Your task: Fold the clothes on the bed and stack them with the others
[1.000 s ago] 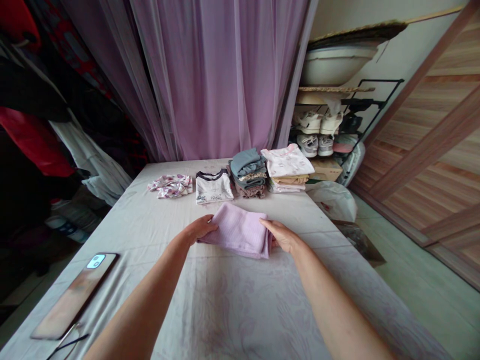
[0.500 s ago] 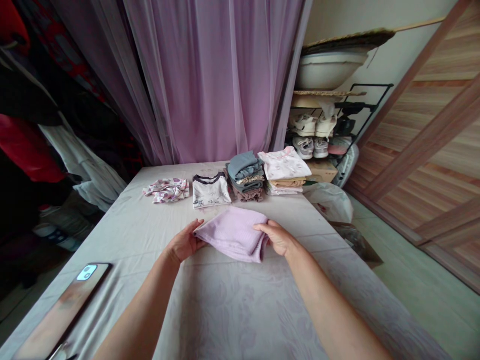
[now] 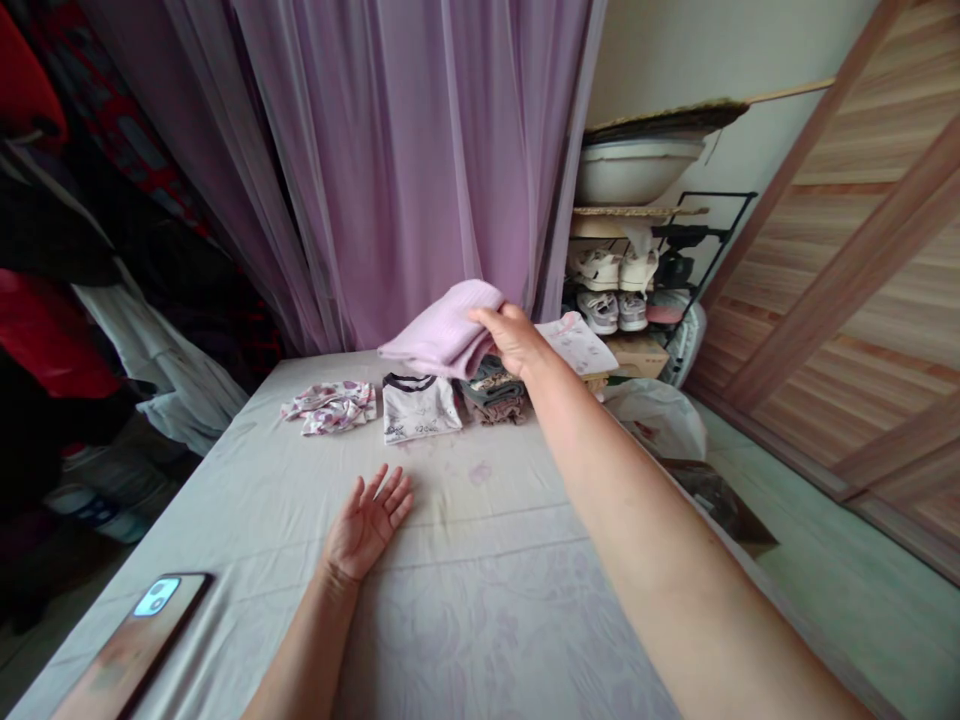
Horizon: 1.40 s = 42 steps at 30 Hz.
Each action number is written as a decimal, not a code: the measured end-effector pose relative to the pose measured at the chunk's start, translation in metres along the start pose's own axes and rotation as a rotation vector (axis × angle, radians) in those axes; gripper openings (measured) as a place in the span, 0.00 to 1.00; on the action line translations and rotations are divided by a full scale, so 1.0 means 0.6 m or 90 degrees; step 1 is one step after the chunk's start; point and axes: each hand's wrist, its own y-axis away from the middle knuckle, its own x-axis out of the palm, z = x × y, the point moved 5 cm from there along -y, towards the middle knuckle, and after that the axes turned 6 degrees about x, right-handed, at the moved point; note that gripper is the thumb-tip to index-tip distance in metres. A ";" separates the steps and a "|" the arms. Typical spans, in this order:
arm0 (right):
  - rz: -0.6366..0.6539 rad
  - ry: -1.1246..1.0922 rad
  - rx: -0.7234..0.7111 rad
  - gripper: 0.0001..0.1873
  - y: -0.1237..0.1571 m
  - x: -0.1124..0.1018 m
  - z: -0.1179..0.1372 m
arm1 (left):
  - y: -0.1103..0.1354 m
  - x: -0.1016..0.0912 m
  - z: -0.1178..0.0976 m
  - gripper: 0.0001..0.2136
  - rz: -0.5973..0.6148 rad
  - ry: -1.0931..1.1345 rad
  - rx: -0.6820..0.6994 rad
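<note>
A folded lilac ribbed garment (image 3: 450, 325) is pinched at its right edge by my right hand (image 3: 514, 338). It is held up over the dark stack of folded clothes (image 3: 495, 395) and hides the top of that stack. My left hand (image 3: 369, 525) lies palm up above the sheet, fingers spread, holding nothing. Just beyond it sits a folded white shirt with a dark collar (image 3: 421, 410). To that shirt's left is a crumpled floral garment (image 3: 334, 405). On the right, partly behind my right arm, a white printed garment with pink trim (image 3: 577, 342) tops another stack.
A phone (image 3: 135, 640) lies at the left front of the sheet-covered surface (image 3: 480, 560). Purple curtains (image 3: 397, 180) hang behind. Right of the surface are a shoe rack with shoes (image 3: 615, 290), a plastic bag (image 3: 660, 415) and a wooden door (image 3: 847, 330).
My right hand has lifted the lilac garment up and away, toward the dark stack. My left hand has let go of it and turned palm up. The view has shifted slightly.
</note>
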 end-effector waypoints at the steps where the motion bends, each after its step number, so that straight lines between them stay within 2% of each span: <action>1: -0.031 -0.015 -0.016 0.12 -0.024 -0.010 0.007 | 0.000 0.000 0.000 0.16 0.002 -0.001 0.001; 2: -0.065 -0.025 -0.019 0.12 -0.045 -0.023 0.007 | 0.000 -0.001 0.000 0.16 0.003 -0.002 0.002; 4: -0.162 -0.027 0.038 0.11 -0.074 -0.057 -0.017 | -0.001 0.000 0.001 0.16 0.002 -0.004 -0.002; 6: -0.273 -0.026 0.148 0.11 -0.083 -0.095 -0.067 | 0.000 0.001 0.002 0.17 0.002 -0.004 -0.011; 7: -0.303 -0.029 0.182 0.11 -0.082 -0.110 -0.093 | 0.000 0.001 0.002 0.17 0.001 -0.005 -0.016; 10: -0.334 -0.048 0.226 0.09 -0.072 -0.143 -0.159 | -0.001 0.001 0.003 0.16 -0.006 -0.009 -0.025; 13: -0.343 -0.070 0.230 0.08 -0.064 -0.161 -0.193 | -0.002 0.001 0.004 0.15 -0.011 -0.010 -0.026; 18: -0.335 -0.102 0.206 0.08 -0.079 -0.161 -0.184 | -0.002 0.003 0.006 0.15 -0.022 -0.011 -0.026; 26: -0.287 -0.147 0.176 0.07 -0.155 -0.118 -0.117 | 0.000 0.004 0.007 0.15 -0.027 0.007 -0.032; 29: -0.269 -0.168 0.155 0.06 -0.175 -0.109 -0.103 | 0.000 0.006 0.008 0.15 -0.032 0.000 -0.031; 32: -0.279 -0.164 0.167 0.06 -0.161 -0.117 -0.127 | 0.000 0.008 0.008 0.16 -0.047 -0.003 -0.033; 37: -0.351 -0.105 0.230 0.13 -0.096 -0.151 -0.203 | -0.001 0.008 0.010 0.16 -0.038 -0.001 -0.039; 42: -0.361 -0.039 0.231 0.11 -0.070 -0.157 -0.214 | -0.003 -0.002 0.009 0.15 -0.018 -0.005 -0.036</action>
